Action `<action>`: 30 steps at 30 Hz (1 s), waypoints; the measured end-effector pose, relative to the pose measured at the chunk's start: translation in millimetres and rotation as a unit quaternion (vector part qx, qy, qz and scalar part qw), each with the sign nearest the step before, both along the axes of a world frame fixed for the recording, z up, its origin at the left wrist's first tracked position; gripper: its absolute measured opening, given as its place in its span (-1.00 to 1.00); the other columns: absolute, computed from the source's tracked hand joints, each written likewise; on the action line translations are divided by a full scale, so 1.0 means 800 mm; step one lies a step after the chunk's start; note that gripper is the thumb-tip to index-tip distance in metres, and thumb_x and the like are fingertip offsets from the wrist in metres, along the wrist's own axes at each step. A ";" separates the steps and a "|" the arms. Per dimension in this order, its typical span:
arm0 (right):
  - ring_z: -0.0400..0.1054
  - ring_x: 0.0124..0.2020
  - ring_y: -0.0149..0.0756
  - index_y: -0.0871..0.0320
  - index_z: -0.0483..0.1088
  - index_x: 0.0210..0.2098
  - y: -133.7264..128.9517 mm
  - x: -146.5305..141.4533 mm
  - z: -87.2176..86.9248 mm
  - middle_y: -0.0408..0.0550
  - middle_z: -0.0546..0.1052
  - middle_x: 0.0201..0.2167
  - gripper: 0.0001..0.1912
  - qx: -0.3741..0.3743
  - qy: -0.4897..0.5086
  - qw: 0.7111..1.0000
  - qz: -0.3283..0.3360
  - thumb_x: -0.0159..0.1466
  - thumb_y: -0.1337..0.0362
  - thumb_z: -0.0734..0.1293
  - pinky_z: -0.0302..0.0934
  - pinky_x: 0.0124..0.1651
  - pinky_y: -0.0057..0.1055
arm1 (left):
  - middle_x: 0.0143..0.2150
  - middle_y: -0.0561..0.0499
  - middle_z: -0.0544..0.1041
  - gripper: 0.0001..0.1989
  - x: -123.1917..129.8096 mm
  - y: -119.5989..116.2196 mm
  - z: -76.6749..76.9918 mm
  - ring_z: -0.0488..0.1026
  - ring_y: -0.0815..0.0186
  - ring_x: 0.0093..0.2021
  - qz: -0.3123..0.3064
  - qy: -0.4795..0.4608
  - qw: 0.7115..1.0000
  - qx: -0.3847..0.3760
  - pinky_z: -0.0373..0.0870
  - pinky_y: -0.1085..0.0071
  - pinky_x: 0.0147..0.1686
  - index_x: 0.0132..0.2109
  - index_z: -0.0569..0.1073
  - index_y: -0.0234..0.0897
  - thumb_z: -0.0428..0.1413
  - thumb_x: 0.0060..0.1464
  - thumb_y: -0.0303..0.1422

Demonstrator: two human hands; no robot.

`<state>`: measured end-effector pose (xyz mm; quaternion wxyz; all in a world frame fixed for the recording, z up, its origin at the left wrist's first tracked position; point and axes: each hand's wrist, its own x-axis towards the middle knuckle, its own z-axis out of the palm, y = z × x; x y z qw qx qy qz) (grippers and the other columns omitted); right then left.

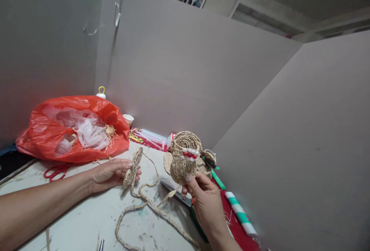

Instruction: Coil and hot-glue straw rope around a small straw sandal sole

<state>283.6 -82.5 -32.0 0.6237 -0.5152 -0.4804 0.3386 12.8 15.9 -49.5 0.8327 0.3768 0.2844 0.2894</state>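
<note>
My right hand [206, 195] grips the lower end of a coiled straw slipper-shaped piece [186, 140], its thumb in front. Red and white beads [190, 154] cross its middle in a band. My left hand [111, 174] has its thumb and fingers closed on a smaller braided straw coil [133, 170], seen nearly edge-on. From that coil a long braided straw cord [163, 215] loops down across the table. Behind the beaded piece, other woven straw pieces [167, 163] are partly hidden. A grey blade-like thing [175, 192] lies beneath my right hand.
An orange-red plastic bag [43, 127] with clear plastic and straw stands at the left on the stained white table [95, 208]. Red-handled scissors [56, 171] lie before it. A white cup [128, 119] is behind. A green-and-white striped roll [240, 213] lies right. Grey partitions [173, 69] enclose the table.
</note>
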 end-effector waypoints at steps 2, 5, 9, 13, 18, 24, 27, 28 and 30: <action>0.23 -0.57 -0.39 0.15 0.44 -0.51 -0.001 -0.002 0.000 -0.20 0.41 -0.66 -0.71 -0.002 0.002 1.000 0.001 0.17 0.09 0.45 0.13 -0.44 -0.46 | -0.17 -0.19 0.65 -0.72 0.001 -0.001 0.001 0.60 0.15 -0.17 0.003 0.001 1.000 0.003 0.41 0.25 -0.03 -0.22 0.53 -0.38 0.32 -0.06 -0.29; 0.23 -0.57 -0.38 0.15 0.45 -0.51 -0.001 -0.005 -0.001 -0.20 0.41 -0.66 -0.71 -0.009 0.012 1.000 0.002 0.15 0.07 0.46 0.15 -0.45 -0.45 | -0.16 -0.19 0.65 -0.70 0.002 -0.003 0.003 0.59 0.14 -0.17 0.002 0.007 1.000 0.014 0.41 0.26 -0.07 -0.26 0.54 -0.37 0.35 -0.11 -0.27; 0.23 -0.59 -0.42 0.14 0.46 -0.48 0.003 -0.006 -0.004 -0.22 0.40 -0.65 -0.73 -0.017 0.033 0.999 0.002 0.14 0.07 0.48 0.17 -0.46 -0.47 | -0.15 -0.17 0.65 -0.69 0.001 -0.004 0.004 0.58 0.15 -0.17 -0.002 0.019 0.999 0.028 0.41 0.27 -0.07 -0.26 0.56 -0.35 0.36 -0.13 -0.25; 0.23 -0.60 -0.44 0.15 0.48 -0.45 0.005 -0.005 -0.006 -0.22 0.40 -0.64 -0.73 -0.022 0.048 0.999 0.005 0.13 0.07 0.48 0.18 -0.48 -0.49 | -0.17 -0.14 0.66 -0.69 0.000 -0.004 0.005 0.58 0.18 -0.18 -0.010 0.022 0.999 0.047 0.43 0.31 -0.11 -0.28 0.57 -0.34 0.36 -0.13 -0.22; 0.23 -0.60 -0.45 0.16 0.50 -0.43 0.006 -0.005 -0.008 -0.22 0.41 -0.64 -0.73 -0.022 0.057 0.998 0.003 0.13 0.07 0.49 0.19 -0.48 -0.50 | -0.17 -0.14 0.65 -0.71 -0.001 -0.003 0.004 0.57 0.22 -0.20 -0.026 0.017 0.997 0.069 0.44 0.36 -0.15 -0.25 0.59 -0.36 0.33 -0.07 -0.23; 0.24 -0.60 -0.43 0.15 0.51 -0.41 0.006 -0.005 -0.010 -0.21 0.42 -0.64 -0.75 -0.027 0.066 0.997 0.002 0.12 0.09 0.50 0.20 -0.48 -0.48 | -0.18 -0.19 0.66 -0.72 -0.001 -0.003 0.002 0.59 0.16 -0.19 -0.018 0.002 0.999 0.026 0.42 0.27 -0.06 -0.22 0.58 -0.39 0.31 -0.04 -0.27; 0.24 -0.60 -0.44 0.15 0.53 -0.40 0.006 -0.005 -0.011 -0.22 0.42 -0.64 -0.75 -0.033 0.074 0.997 0.005 0.12 0.09 0.50 0.21 -0.49 -0.50 | -0.18 -0.21 0.66 -0.74 -0.001 -0.002 0.002 0.59 0.15 -0.18 -0.004 -0.009 1.000 -0.003 0.40 0.23 0.00 -0.23 0.56 -0.39 0.31 -0.03 -0.29; 0.24 -0.61 -0.45 0.15 0.53 -0.40 0.006 -0.005 -0.011 -0.22 0.42 -0.64 -0.75 -0.035 0.077 0.996 0.007 0.11 0.09 0.50 0.21 -0.49 -0.50 | -0.18 -0.21 0.66 -0.74 -0.001 -0.001 0.002 0.59 0.14 -0.17 -0.001 -0.012 1.000 -0.009 0.39 0.22 0.01 -0.23 0.56 -0.39 0.31 -0.04 -0.29; 0.24 -0.62 -0.45 0.15 0.53 -0.41 0.007 -0.005 -0.011 -0.21 0.42 -0.64 -0.74 -0.038 0.081 0.996 0.009 0.10 0.07 0.50 0.21 -0.51 -0.51 | -0.18 -0.22 0.65 -0.73 -0.001 0.000 0.002 0.60 0.13 -0.17 0.000 -0.013 1.000 -0.013 0.38 0.22 0.02 -0.22 0.55 -0.39 0.31 -0.04 -0.29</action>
